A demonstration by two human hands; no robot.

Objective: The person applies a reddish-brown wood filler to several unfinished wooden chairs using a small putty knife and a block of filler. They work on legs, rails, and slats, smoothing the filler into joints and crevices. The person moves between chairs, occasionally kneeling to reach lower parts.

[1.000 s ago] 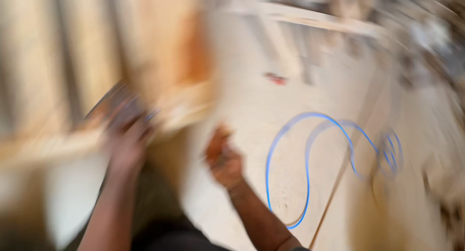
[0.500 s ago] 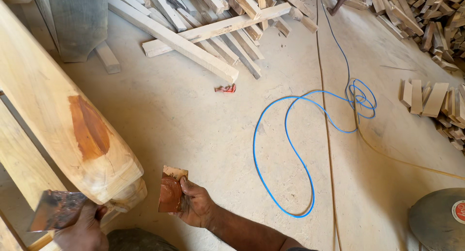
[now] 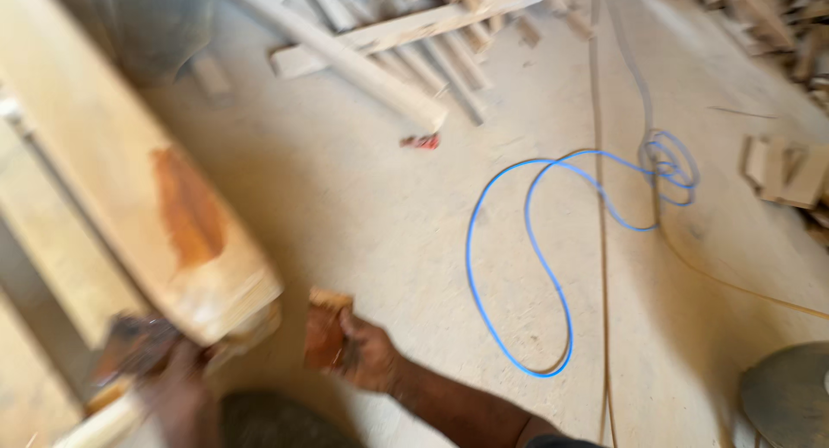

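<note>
Reddish sandpaper piece (image 3: 326, 329) upright, long axis vertical | right hand (image 3: 370, 355) clamped on it | left hand (image 3: 177, 381) blurred, grip unclear

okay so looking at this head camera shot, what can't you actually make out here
- Left hand, head view: motion blur hides its fingers and the dark flat piece it holds.
- Grey round object, head view: cut off by the bottom-right corner.
- Pale wooden offcuts, head view: smeared, and cut by the right edge.

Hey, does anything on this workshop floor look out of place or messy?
Yes. A blue hose snakes in loose loops across the dusty floor, crossed by a thin cord. Timber offcuts lie scattered at the top, and the beam has a reddish patch.
</note>
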